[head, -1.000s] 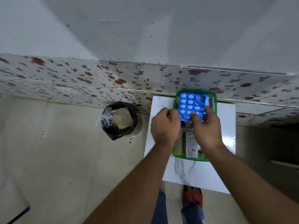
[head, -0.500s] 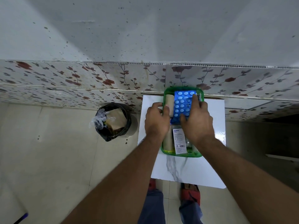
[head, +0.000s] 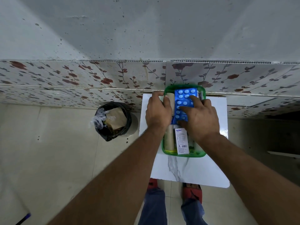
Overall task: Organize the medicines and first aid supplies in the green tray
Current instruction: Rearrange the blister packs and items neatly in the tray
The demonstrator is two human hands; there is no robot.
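A green tray (head: 183, 155) stands on a white marble-look table (head: 186, 169) against the wall. A blue blister pack (head: 185, 96) with pale round pills lies in the tray's far half. My right hand (head: 200, 118) rests on the pack, fingers spread over it and thumb at its near edge. My left hand (head: 158, 111) grips the tray's left rim, with the thumb inside beside a beige bandage roll (head: 170, 99). A second beige roll (head: 169, 138) and a white labelled box (head: 181, 140) lie in the near half. My hands hide the tray's middle.
A black bin (head: 113, 120) with paper and plastic waste stands on the tiled floor left of the table. A floral-tiled wall runs behind the tray. My feet in red sandals (head: 192, 190) are under the table's near edge.
The blister pack has gone from tilted above the tray to lying down inside it. My left hand has left the pack and moved to the tray's left rim.
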